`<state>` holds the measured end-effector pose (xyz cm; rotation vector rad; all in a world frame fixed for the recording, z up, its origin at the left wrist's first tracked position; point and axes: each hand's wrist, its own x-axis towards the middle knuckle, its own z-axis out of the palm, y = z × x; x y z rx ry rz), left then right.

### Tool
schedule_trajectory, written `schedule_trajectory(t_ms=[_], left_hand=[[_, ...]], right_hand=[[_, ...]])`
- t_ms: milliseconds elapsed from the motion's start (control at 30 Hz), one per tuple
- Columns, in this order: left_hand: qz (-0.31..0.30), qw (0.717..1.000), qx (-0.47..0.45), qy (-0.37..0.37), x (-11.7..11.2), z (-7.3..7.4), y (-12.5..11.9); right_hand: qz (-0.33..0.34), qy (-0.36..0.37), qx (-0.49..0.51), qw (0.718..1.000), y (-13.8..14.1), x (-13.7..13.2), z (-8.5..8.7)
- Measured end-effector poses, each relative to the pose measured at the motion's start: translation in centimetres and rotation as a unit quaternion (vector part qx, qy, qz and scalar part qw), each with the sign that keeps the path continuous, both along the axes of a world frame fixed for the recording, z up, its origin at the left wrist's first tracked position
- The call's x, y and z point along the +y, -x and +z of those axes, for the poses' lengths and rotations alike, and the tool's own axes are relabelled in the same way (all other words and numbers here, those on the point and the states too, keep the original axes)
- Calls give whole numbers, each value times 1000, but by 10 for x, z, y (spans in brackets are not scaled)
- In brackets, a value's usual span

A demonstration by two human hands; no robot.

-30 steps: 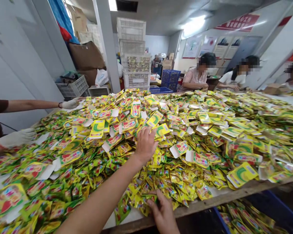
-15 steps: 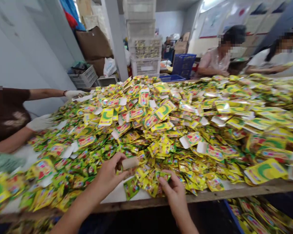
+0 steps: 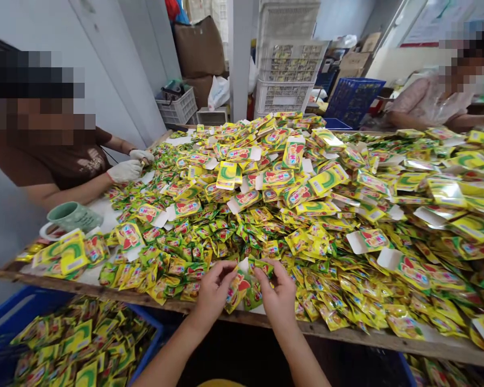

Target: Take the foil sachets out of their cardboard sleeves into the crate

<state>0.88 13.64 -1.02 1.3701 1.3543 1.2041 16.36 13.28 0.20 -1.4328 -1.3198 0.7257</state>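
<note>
My left hand (image 3: 213, 294) is closed around a small yellow-and-green carton (image 3: 237, 289) with red print. Its white end flap stands up at the top. Close against the carton's open end, my right hand (image 3: 279, 293) pinches a small green sachet (image 3: 263, 265) between thumb and fingers. Whether the sachet's edge is inside the carton I cannot tell. Under and around both hands lie many loose sachets (image 3: 314, 239) in yellow and green. Behind them rises a heap of flat cartons (image 3: 276, 178), several with flaps open.
A green mug (image 3: 75, 216) stands at the table's left end. Below the wooden table edge (image 3: 145, 298) is a blue crate (image 3: 151, 328) of filled cartons. A co-worker in white gloves (image 3: 125, 172) works at the left, another person (image 3: 423, 102) at the back right. White crates (image 3: 284, 97) are stacked behind.
My view has swung left. My hands, apart before, have come together; the carton's printed face now shows, and the sachet in my right hand is beside its open end.
</note>
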Motion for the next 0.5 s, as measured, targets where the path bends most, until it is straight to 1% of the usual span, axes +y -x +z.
schedule_trajectory(t_ms=[100,167,300,367,433,500], left_hand=[[40,999,-14,-18,-3,-14,-6],[38,999,-27,-20,-5,-18,-10],[-23,995,-95,9,-7,-14,-15],[-41,988,-147,24,-4,-10,-17],[-35,981,-187,24,2,-7,-18],[-27,978,-204,22,7,-6,-17]], right_hand=[[15,-22,-99,995,-1,2,11],[47,-15,-146,988,-5,5,22],[127,16,-200,971,-10,15,43],[160,8,-217,963,-8,20,48],[168,-13,-241,956,-3,24,50],[156,-23,-282,946,2,25,49]])
